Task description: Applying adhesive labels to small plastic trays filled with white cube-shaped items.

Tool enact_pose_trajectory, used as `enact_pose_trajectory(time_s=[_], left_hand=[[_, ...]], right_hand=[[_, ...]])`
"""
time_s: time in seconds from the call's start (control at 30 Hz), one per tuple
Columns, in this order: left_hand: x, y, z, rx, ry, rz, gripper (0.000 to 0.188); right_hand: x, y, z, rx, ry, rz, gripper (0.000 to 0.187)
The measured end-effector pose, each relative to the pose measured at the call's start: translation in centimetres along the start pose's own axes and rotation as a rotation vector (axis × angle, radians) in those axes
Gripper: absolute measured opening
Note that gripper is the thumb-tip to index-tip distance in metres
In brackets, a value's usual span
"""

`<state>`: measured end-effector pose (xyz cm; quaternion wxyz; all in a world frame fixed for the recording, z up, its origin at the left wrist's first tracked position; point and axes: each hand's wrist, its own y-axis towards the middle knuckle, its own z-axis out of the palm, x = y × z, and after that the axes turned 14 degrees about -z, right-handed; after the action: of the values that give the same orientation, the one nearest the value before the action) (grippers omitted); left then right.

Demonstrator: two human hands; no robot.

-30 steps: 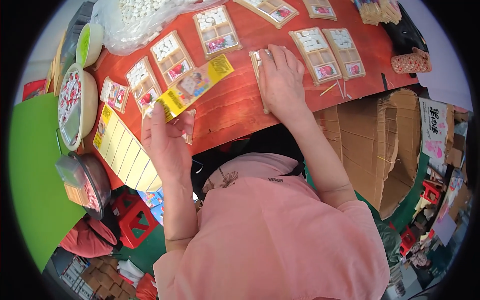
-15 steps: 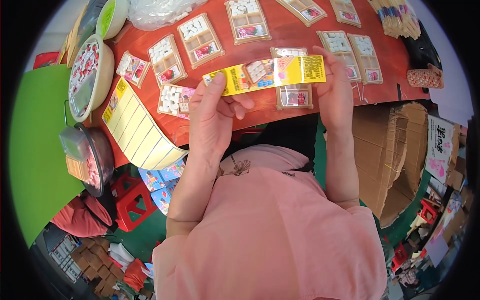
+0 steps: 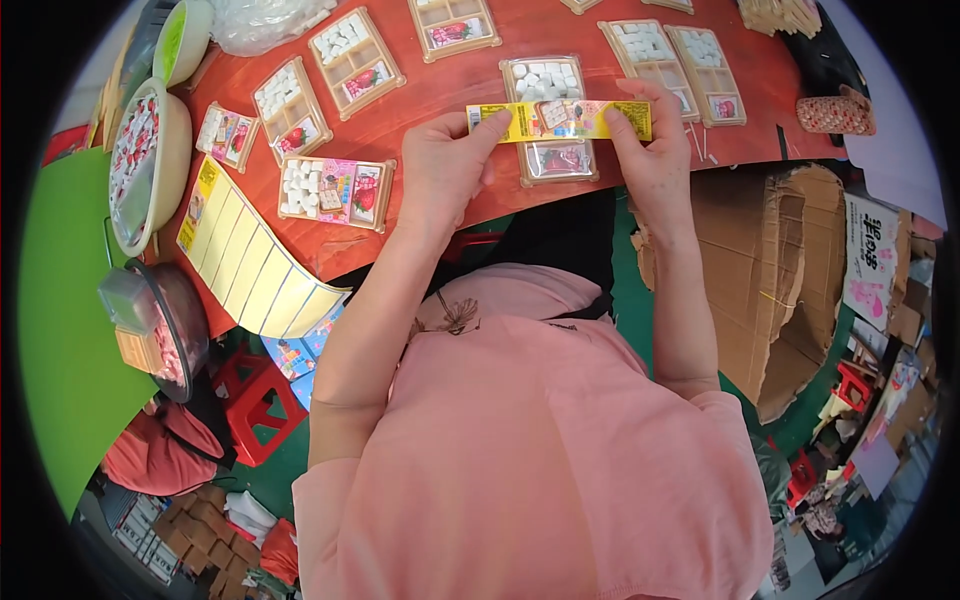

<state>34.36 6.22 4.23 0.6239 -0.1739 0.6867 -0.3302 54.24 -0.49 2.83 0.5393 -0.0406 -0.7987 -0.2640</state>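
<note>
A yellow printed sticker strip (image 3: pixel 560 120) is stretched level between my hands. My left hand (image 3: pixel 442 172) pinches its left end, thumb on top. The right end is held under the thumb of my right hand (image 3: pixel 652 150). Directly beneath the strip lies a clear-lidded tray (image 3: pixel 558 160), white marshmallow-like pieces in its far part and a strawberry-printed packet in its near part. The strip crosses the tray's middle; whether it touches the lid I cannot tell. Left of my left hand sits a similar tray with a pink band (image 3: pixel 338 190) across it.
Several filled trays (image 3: pixel 355 60) stand across the red table (image 3: pixel 430 100). A backing sheet of strips (image 3: pixel 255 255) hangs over the near-left edge. Bowls, one with packets (image 3: pixel 180 165), stand at left. A cardboard box (image 3: pixel 740 270) is below the table at right; a red stool (image 3: pixel 255 405) at left.
The strip has come down over the tray and is now gripped at both ends with thumbs on top. My right hand has closed on its end. The whole view has shifted slightly.
</note>
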Motion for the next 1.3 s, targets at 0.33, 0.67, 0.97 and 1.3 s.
enact_pose_trajectory(time_s=[0.33, 0.67, 0.97, 1.3], left_hand=[[1.1, 0.4, 1.4, -0.132, 0.239, 0.097, 0.027], [5.6, -4.0, -1.1, -0.294, 0.558, 0.319, 0.023], [9.3, -9.2, -3.0, -0.023, -0.414, -0.192, 0.028], [9.7, -8.6, -3.2, 0.299, -0.684, -0.323, 0.039]], right_hand=[[-1.5, -0.3, 0.3, 0.111, -0.311, -0.254, 0.023], [1.6, -5.1, 1.1, 0.456, -0.699, -0.384, 0.041], [3.4, -7.6, 3.1, 0.582, -0.654, -0.479, 0.044], [3.5, -8.1, 3.6, 0.620, -0.640, -0.538, 0.045]])
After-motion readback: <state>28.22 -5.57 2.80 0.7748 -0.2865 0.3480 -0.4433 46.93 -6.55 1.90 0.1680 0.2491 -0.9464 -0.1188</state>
